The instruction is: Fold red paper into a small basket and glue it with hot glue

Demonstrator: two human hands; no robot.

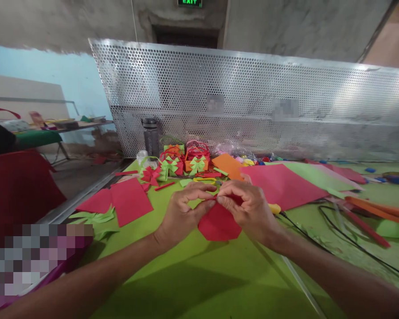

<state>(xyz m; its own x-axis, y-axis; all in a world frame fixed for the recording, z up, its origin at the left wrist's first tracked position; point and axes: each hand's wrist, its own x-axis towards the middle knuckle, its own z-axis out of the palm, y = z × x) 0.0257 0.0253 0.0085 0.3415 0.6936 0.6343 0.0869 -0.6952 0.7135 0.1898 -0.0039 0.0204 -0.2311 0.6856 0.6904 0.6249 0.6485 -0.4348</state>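
Observation:
Both hands meet at the top edge of a red craft-sheet piece (220, 226), whose lower corners look cut off at an angle. My left hand (188, 206) is closed, thumb and index finger pinching near that edge. From the other side my right hand (244, 204) pinches the same edge, its fingertips almost touching the left ones. The fingers partly hide the upper part of the piece. Just behind the hands lie yellow-handled scissors (204, 180). Small craft bags with green bows (197, 165) stand farther back, beside a red bow (150, 176).
Red sheets (131, 201) lie left, with green leaf-like cutouts (95, 216). A large pink-red sheet (286, 184) and a yellow tool with a black cord (274, 208) are right. A dark bottle (150, 137) stands before the perforated metal panel (186, 79). Orange strips (379, 208) lie far right.

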